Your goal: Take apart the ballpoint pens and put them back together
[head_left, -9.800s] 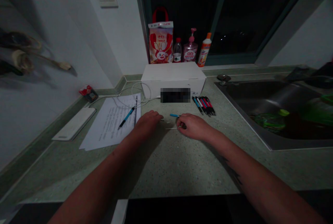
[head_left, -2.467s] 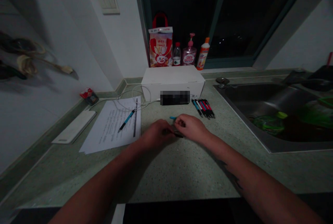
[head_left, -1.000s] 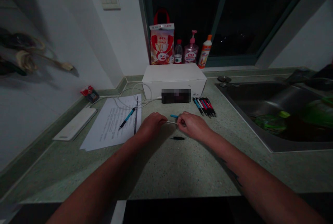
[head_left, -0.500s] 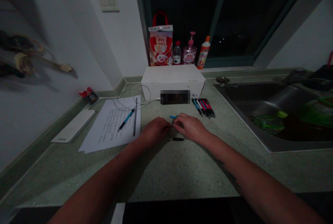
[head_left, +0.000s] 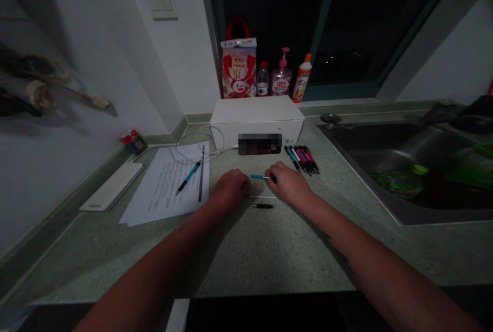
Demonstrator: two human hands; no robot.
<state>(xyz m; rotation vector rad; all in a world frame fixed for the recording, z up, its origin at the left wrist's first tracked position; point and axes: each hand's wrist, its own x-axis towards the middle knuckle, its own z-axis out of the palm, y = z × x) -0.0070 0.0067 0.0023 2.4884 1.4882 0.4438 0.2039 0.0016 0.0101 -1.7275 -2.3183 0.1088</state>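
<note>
My left hand (head_left: 230, 188) rests curled on the green countertop (head_left: 269, 250); I cannot see anything in it. My right hand (head_left: 289, 186) lies just right of it, fingers curled at the end of a blue pen piece (head_left: 259, 177). Between the hands a thin pale refill (head_left: 262, 197) lies on the counter. A short black pen piece (head_left: 263, 206) lies just in front of it. Both pieces are free of my hands.
A printed sheet (head_left: 169, 183) with a blue pen (head_left: 188, 177) lies at the left, beside a white slab (head_left: 112, 186). A white box (head_left: 256, 118) and a row of several pens (head_left: 302, 158) sit behind my hands. Bottles (head_left: 281, 77) stand on the sill. A sink (head_left: 404, 167) is at the right.
The hands have parted. The thin refill that they held between them now lies on the counter. My right hand has shifted back to the blue pen piece.
</note>
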